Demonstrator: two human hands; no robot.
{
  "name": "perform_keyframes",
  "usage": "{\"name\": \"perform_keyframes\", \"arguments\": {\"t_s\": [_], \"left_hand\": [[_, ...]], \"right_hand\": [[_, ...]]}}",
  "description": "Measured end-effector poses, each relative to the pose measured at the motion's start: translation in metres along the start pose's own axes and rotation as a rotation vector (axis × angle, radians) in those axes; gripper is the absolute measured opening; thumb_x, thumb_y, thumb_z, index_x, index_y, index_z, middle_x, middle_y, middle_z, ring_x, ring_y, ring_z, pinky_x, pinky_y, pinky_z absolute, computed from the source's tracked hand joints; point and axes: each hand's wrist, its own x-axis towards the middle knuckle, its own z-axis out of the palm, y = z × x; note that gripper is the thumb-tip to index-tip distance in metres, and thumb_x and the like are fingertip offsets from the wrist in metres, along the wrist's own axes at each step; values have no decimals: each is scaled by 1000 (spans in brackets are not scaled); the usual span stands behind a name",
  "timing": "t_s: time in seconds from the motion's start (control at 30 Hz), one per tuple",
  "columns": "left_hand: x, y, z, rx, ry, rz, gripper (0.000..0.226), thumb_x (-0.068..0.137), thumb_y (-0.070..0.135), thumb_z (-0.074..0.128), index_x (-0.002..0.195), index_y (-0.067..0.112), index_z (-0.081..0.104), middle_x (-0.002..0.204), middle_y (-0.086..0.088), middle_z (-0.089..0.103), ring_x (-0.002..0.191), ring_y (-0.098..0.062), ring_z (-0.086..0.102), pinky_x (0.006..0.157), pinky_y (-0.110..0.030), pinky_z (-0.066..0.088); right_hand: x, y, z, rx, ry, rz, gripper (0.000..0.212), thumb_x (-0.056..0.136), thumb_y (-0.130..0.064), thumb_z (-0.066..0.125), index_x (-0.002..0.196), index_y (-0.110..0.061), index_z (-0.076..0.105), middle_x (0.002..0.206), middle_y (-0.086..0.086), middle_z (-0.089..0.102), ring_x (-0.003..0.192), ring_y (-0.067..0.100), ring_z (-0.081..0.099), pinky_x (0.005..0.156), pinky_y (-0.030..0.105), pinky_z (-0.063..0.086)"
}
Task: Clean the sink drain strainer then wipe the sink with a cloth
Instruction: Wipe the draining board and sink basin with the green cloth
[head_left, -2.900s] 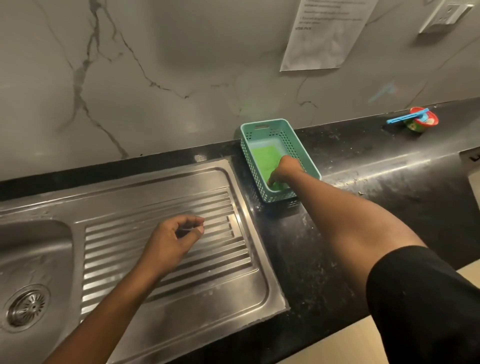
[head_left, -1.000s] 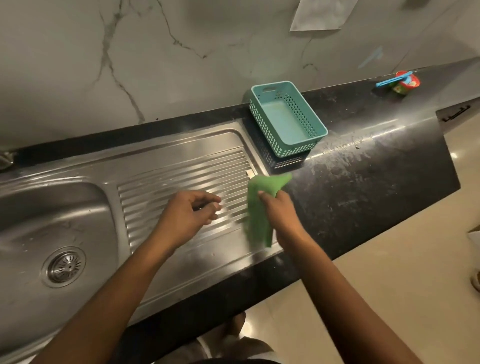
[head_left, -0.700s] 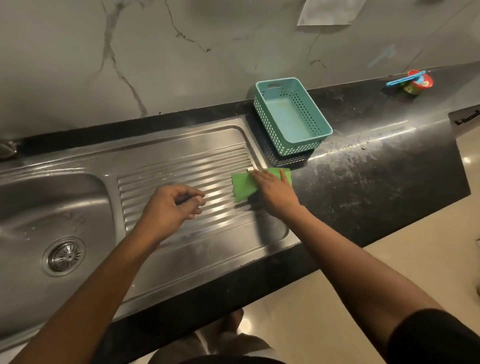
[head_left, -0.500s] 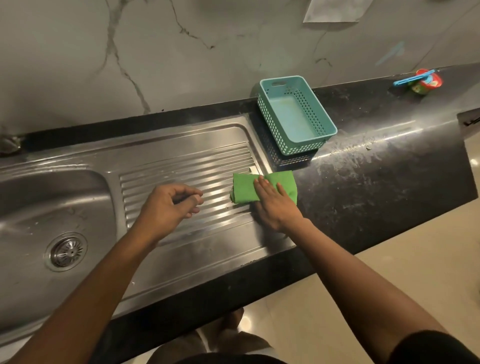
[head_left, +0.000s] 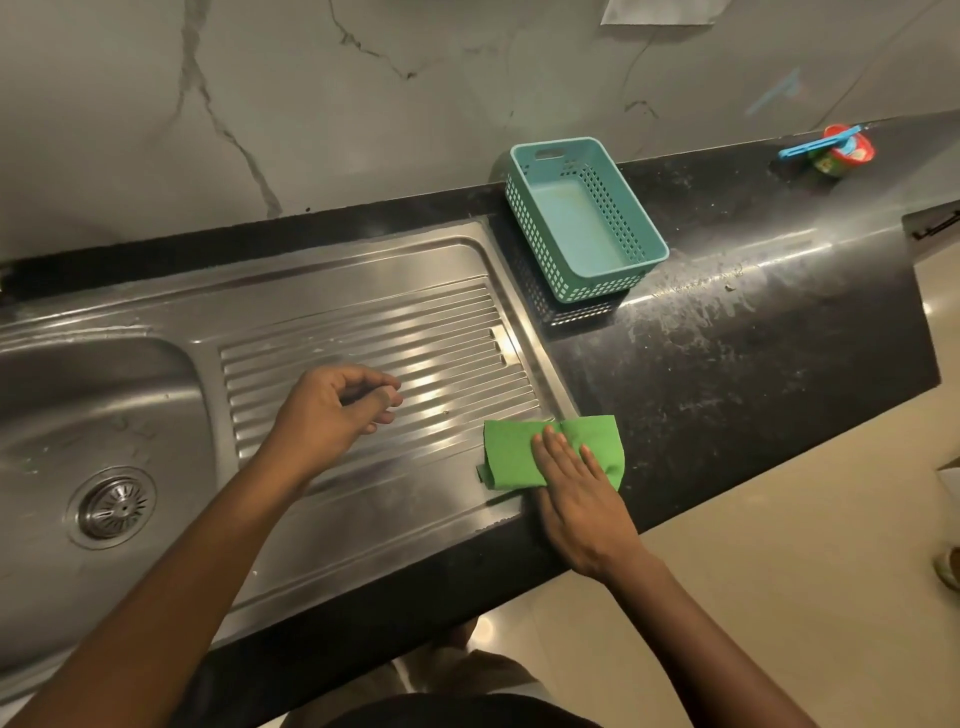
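Cloth is pressed under the flat right hand; left hand is loosely curled, empty; residue rightward could be smeared in

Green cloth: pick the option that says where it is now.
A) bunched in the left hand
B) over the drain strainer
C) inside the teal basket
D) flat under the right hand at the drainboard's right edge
D: the green cloth lies spread under the right hand, whose fingers are flat, across the right edge of the drainboard; the teal basket shows no cloth.
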Motion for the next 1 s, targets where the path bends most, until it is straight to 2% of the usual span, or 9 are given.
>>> {"name": "perform_keyframes", "arguments": {"t_s": [0.23,0.43,0.53,0.63,0.73,0.8,0.87,0.93,1.0], "left_hand": [[6,3,1,-15,22,-35,11,98,17,72,102,22,81,96,0,84,87,-19,81,89,-43,64],[7,10,1,-2,45,-27,13,100,15,71,102,24,80,97,2,84,87,-16,81,86,-39,64],[7,11,0,0,60,-22,13,100,15,70,104,23,80,97,2,84,86,-16,81,85,-37,64],[7,9,-5,-4,81,-23,13,101,16,69,106,21,80,97,2,84,87,-16,81,84,-37,64],[6,6,-9,-11,85,-20,13,101,17,69,106,22,80,97,3,84,87,-16,81,84,-37,64],[5,4,-11,-4,79,-16,13,101,17,70,106,22,80,97,2,84,87,-17,81,85,-38,64],[4,3,-14,2,71,-11,13,100,17,71,105,23,80,98,3,84,88,-17,81,85,-39,65],[2,2,-16,5,56,-3,13,100,18,71,105,24,81,98,3,84,88,-16,81,85,-39,64],[-1,0,-19,7,52,3,12,99,19,72,104,25,81,98,4,84,88,-16,81,85,-40,64]], "right_hand": [[65,-10,-14,40,27,-2,65,113,-36,24,167,-14,-3,175,3,-7,161,15,-9,131,41,-9],[147,-18,-33,-5,52,-35,61,113,-35,24,168,-13,7,176,6,5,163,20,1,131,48,-2],[165,-22,-46,2,132,-84,57,111,-32,34,165,-15,26,173,7,21,161,23,17,130,49,8],[165,-19,-62,-1,293,-135,52,106,-21,49,157,-14,44,164,10,42,152,30,38,126,52,28],[146,-7,-63,-76,411,-164,54,102,-12,55,155,-13,46,157,10,51,142,30,48,118,47,39],[128,-3,-54,-147,336,-149,58,102,-12,54,158,-17,40,162,7,44,149,29,41,122,50,34],[112,-4,-38,-148,187,-119,61,105,-20,50,163,-21,32,170,4,31,159,27,24,128,55,21],[100,-8,-25,-64,108,-73,61,108,-26,45,166,-21,25,174,4,20,162,25,11,131,52,9],[92,-19,-19,42,119,-31,58,111,-28,37,166,-18,23,174,7,17,162,25,10,132,46,2]]}}
